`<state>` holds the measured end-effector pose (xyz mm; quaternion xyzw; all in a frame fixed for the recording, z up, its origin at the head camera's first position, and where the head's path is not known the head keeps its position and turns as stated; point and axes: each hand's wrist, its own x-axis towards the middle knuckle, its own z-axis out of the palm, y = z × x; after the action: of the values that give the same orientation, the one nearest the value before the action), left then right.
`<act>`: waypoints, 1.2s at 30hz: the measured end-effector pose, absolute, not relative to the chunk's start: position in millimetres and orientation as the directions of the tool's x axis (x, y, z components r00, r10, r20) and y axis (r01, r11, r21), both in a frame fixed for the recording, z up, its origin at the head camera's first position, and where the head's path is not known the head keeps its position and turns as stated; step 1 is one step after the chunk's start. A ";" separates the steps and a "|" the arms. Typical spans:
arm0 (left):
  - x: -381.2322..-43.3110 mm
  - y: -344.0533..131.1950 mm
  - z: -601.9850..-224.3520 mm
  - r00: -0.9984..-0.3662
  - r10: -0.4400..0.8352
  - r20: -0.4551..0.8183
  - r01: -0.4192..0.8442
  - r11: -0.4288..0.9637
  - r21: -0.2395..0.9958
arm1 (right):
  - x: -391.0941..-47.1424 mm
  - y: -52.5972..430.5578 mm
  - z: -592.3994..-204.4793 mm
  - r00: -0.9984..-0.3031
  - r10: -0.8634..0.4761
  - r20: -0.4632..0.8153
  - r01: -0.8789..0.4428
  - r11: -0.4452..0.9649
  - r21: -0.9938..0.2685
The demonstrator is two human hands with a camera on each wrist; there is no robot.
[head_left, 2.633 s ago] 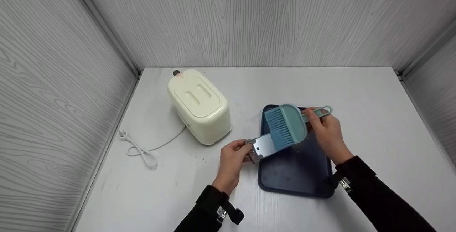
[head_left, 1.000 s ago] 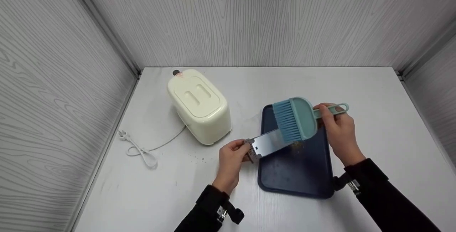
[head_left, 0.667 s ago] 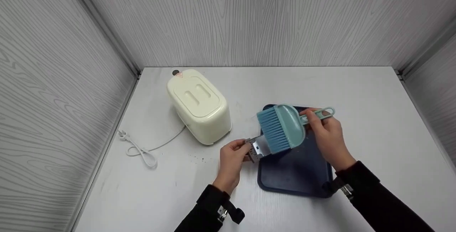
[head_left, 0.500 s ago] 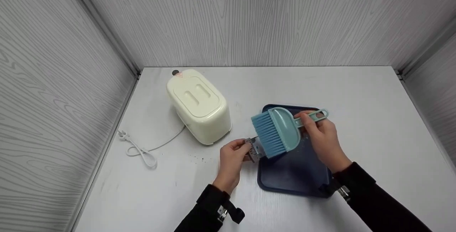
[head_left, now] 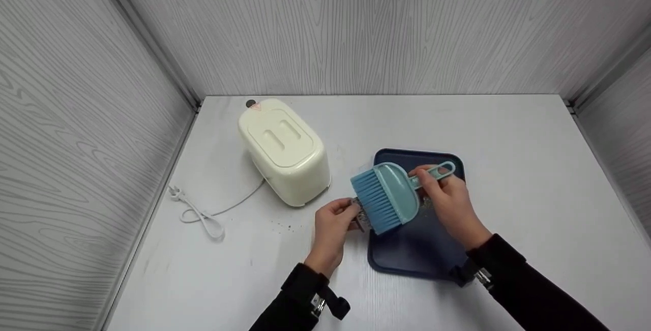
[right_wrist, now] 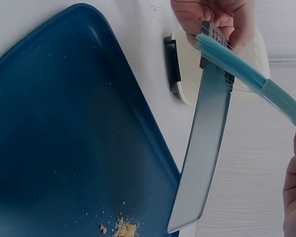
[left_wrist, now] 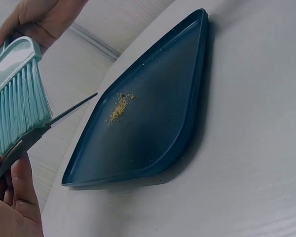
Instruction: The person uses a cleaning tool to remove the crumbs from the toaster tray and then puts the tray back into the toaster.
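Left hand (head_left: pixel 330 227) pinches metal plate (right_wrist: pixel 198 153) by perforated end, plate above edge of navy tray (head_left: pixel 417 252). Right hand (head_left: pixel 450 209) grips brush (head_left: pixel 399 191) by handle, bristles on plate. Since one second ago brush shifted from plate's free end to held end; probably mid-sweep, plate cleaning unfinished. Yellowish crumbs (left_wrist: pixel 119 106) in tray. White desk (head_left: pixel 534 178): cream appliance (head_left: pixel 285 148), loose plug (head_left: pixel 176 193). Grey wood-grain walls (head_left: pixel 335 31) around.

Towards the far-left corner of the desk (head_left: pixel 513 183) we see a glossy, smooth plastic appliance (head_left: pixel 292 153); also a shiny plastic brush (head_left: pixel 402 192), a satin metal plate (right_wrist: pixel 200 153), a matt tray (head_left: pixel 407 254).
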<state>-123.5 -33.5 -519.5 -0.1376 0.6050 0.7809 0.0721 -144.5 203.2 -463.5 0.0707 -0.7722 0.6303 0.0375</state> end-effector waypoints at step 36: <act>-124.9 -36.8 -520.6 -0.968 -0.048 -0.246 -0.225 -0.264 0.938 | -158.9 278.3 -481.2 -0.976 0.110 0.186 -0.107 0.501 -0.859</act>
<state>-124.9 -36.8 -520.6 -0.1131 0.6042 0.7868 0.0561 -158.9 278.3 -481.2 -0.0010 -0.8595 0.4994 0.1088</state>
